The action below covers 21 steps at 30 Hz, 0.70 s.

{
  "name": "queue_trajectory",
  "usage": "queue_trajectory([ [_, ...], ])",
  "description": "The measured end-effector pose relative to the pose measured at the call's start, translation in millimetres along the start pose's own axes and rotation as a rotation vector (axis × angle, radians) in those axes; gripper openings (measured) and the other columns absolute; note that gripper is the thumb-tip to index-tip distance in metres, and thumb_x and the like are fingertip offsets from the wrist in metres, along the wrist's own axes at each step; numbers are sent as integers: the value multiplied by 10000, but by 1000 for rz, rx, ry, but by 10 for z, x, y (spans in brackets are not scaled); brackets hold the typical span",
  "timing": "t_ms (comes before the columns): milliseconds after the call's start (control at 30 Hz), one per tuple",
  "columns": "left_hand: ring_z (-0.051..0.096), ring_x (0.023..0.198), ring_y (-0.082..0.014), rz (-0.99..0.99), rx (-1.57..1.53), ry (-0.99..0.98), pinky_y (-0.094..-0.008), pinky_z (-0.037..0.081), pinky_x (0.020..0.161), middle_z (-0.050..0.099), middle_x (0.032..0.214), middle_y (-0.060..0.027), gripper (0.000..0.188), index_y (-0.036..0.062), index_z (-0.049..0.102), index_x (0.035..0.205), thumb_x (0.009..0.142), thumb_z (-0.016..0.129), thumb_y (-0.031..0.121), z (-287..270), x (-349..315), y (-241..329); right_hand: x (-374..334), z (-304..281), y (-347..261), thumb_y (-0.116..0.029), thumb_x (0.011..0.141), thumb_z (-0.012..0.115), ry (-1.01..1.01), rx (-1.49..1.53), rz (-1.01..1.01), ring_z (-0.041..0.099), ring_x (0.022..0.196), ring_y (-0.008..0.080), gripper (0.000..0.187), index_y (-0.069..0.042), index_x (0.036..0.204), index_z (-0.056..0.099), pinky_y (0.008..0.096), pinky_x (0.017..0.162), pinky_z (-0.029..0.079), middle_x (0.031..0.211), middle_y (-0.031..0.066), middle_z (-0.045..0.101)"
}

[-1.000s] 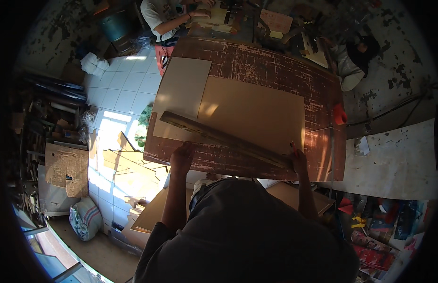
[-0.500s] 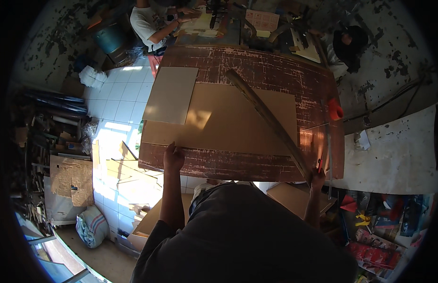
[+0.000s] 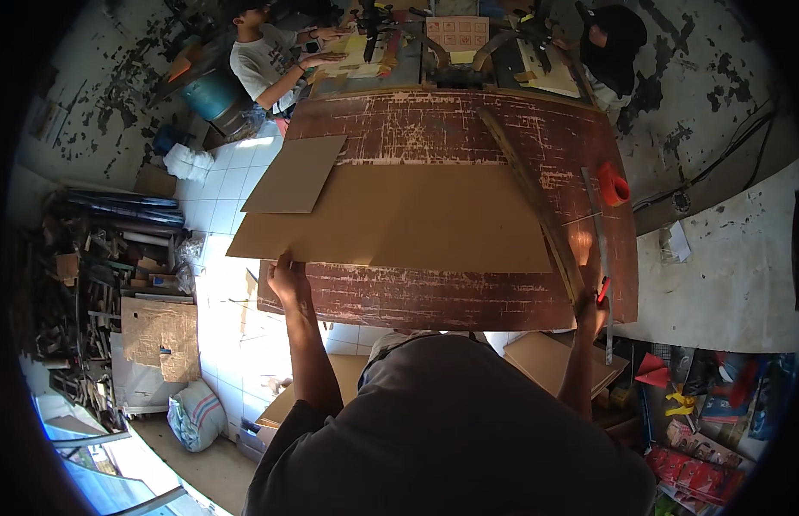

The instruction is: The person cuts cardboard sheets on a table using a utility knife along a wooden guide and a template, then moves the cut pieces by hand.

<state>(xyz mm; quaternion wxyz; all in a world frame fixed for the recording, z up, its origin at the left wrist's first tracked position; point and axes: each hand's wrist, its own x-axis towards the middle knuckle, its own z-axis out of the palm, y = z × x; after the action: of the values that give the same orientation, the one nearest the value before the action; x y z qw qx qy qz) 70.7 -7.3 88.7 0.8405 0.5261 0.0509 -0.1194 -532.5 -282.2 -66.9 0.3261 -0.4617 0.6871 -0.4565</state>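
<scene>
A large brown cardboard sheet (image 3: 417,211) lies on the worn red-brown table (image 3: 399,297), its left end jutting past the table's left side. My left hand (image 3: 288,279) pinches the sheet's near edge toward the left. A smaller greyish board (image 3: 296,176) rests on the sheet's far left corner. At the table's near right, my right hand (image 3: 593,311) is closed on the near end of a long wooden strip (image 3: 537,193), which slants away across the sheet's right end. A small red tool (image 3: 603,289), too small to identify, also sticks out of this hand.
A metal ruler (image 3: 599,249) and a red tape roll (image 3: 614,185) lie on the table's right. Beyond the table, two people work at a bench with dark clamp-like fixtures (image 3: 372,34). Cardboard sheets (image 3: 554,361) are stacked below the near edge.
The cardboard sheet has slid left with my left hand, carrying the greyish board along. The wooden strip has swung right, toward the sheet's right end. My right hand keeps its hold.
</scene>
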Motion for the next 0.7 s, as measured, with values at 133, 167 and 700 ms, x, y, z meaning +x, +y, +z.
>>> queue_trajectory([
  [133, 652, 999, -261, 494, 744, -199, -337, 588, 846, 656, 1082, -158, 198, -96, 612, 1103, 958, 553, 25, -491, 114, 439, 281, 54, 261, -365, 948, 647, -95, 105, 4, 574, 832, 149, 347, -26, 995, 593, 305, 747, 471, 889, 50, 622],
  [167, 651, 1020, -254, 519, 804, -167, -332, 583, 865, 656, 1094, -166, 210, -103, 608, 1113, 962, 549, 29, -502, 41, 645, 336, 73, 222, -365, 952, 644, -119, 91, -21, 578, 835, 149, 341, -30, 992, 593, 304, 752, 472, 883, 45, 619],
  [700, 644, 1115, -269, 488, 355, 213, -344, 574, 979, 655, 1181, -200, 273, -138, 574, 1190, 940, 558, -31, -2382, -1707, 3932, 363, 296, -558, -443, 958, 600, -155, -548, -148, 644, 761, 338, 454, 7, 1003, 624, 462, 686, 482, 798, 185, 645],
])
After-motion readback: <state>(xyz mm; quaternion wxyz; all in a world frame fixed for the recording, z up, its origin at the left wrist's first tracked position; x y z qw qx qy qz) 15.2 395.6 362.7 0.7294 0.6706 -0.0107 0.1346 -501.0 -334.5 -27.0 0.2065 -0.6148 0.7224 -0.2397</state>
